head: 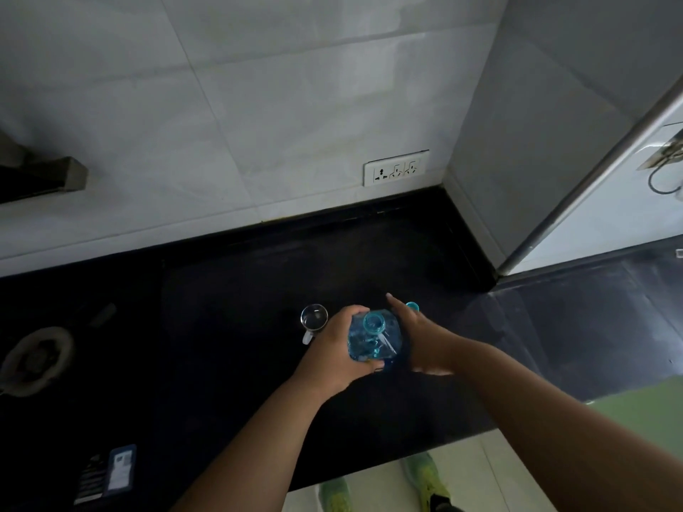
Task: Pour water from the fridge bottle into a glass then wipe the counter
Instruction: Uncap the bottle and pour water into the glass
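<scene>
Bottle [373, 339] of blue-tinted plastic upright on the black counter [229, 327], mouth open and facing the camera, cap off. Left hand [338, 349] wrapped around the bottle's left side, fingers curled over the far shoulder and thumb pressed against the near edge: a full, firm clasp, presumably to steady the body before tilting. Right hand [417, 338] against the bottle's right side, fingers extended and loosely spread, not curled around it; whether the palm actually bears on the plastic cannot be told, as that side lies in shadow. Small blue cap [413, 307] just beyond the right fingers, apparently resting on the counter, probably set close by for recapping. Clear glass [314, 316] with a handle, upright on the counter immediately left of the bottle, just beside the left hand's knuckles, seemingly empty; near placement keeps the pouring reach short. Judged stage: bottle opened, pouring not yet begun, wiping not yet begun. No cloth identifiable. Round object [35, 358] at the counter's far left too dim to name; dark packet [105, 474] at the near left edge. Socket plate [395, 168] on the tiled wall behind, well apart from the work. Risk noted: glass small and close to the left hand, liable to be knocked during the tilt.
</scene>
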A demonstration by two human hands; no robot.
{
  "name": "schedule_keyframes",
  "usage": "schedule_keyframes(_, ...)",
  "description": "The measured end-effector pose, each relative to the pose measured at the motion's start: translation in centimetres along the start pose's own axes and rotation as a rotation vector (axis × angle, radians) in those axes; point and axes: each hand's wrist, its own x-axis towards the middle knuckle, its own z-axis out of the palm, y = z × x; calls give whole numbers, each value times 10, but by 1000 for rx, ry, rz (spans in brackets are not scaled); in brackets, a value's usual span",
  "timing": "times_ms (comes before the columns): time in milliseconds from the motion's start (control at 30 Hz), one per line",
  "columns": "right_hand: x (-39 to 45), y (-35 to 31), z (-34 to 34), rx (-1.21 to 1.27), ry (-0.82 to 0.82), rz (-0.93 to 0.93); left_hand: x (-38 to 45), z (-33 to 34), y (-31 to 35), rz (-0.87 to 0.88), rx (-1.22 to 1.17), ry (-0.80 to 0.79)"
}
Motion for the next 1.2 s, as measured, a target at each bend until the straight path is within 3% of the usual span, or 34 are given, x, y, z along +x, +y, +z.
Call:
schedule_keyframes(133, 26, 24, -5, -136, 147, 150, -1, 2, 1, -5, -34, 18)
schedule_keyframes(300, 50, 44, 16, -210, 97, 202, -2, 7, 0, -22, -53, 55)
schedule_keyframes(533, 38, 52, 45, -87, 341, 164, -2, 11, 0, -35, -53, 108)
schedule_keyframes(767, 12, 20, 12, 64, 507, 181, -2, 12, 5, -70, -36, 106)
schedule_keyframes(967, -31, -20, -44, 239, 612, 39, -15, 16, 31, -19, -55, 205)
schedule_keyframes(1200, -128, -97, -139, 418, 744, -288, -40, -33, 110, 152, -181, 353)
